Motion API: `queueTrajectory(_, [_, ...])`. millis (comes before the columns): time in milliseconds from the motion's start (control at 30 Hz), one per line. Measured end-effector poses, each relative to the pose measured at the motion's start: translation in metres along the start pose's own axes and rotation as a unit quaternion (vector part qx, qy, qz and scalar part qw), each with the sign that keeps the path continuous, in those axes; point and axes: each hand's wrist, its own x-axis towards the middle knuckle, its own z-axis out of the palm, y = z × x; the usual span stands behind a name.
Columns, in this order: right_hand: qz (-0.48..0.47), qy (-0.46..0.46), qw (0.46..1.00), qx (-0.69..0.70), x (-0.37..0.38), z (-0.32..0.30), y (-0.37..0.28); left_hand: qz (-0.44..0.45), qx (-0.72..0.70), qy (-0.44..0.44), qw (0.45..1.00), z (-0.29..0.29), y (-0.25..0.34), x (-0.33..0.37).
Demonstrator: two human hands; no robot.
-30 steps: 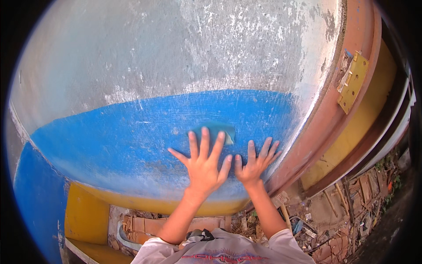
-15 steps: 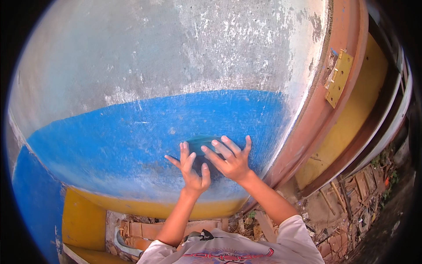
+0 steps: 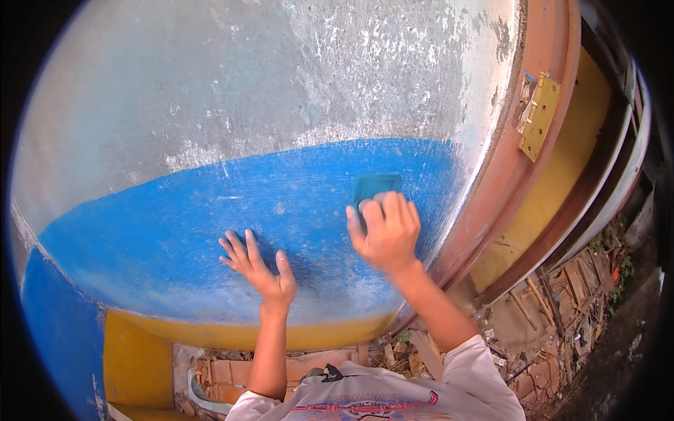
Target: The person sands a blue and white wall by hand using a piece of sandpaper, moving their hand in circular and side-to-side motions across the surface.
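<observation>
A small teal sheet (image 3: 377, 185), which looks like sandpaper, lies against the blue painted band of the wall (image 3: 309, 168). My right hand (image 3: 388, 228) has its fingers curled over the lower part of this sheet, slightly blurred, so that part is hidden. Lower and to the left, my left hand (image 3: 261, 270) is open, fingers spread, at the blue paint with nothing in it. Whether its palm touches the wall I cannot tell.
Above the blue, the grey wall (image 3: 210, 91) has patches of flaking white paint. To the right stands a brown door frame (image 3: 484, 210) with a brass hinge (image 3: 540, 118). Below are a yellow wall band (image 3: 281, 335) and rubble with broken tiles and sticks (image 3: 537, 305).
My hands, close together around the sheet before, have parted. The right hand has carried the sheet up and right onto the blue paint; the left hand has let go and moved left.
</observation>
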Motion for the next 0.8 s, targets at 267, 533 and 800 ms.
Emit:
queueTrajectory(267, [0.099,0.088,0.990,-0.055,0.000,-0.003,0.026,-0.065,-0.024,0.060,0.996,-0.033,-0.051,0.019])
queueTrajectory(533, [0.122,0.144,0.977,-0.100,-0.053,0.024,0.001,-0.041,0.002,0.045,0.998,-0.053,-0.084,0.012])
queueTrajectory(800, [0.135,0.186,0.973,-0.034,-0.008,0.040,-0.019,-0.123,-0.027,0.136,0.983,-0.096,-0.160,0.055])
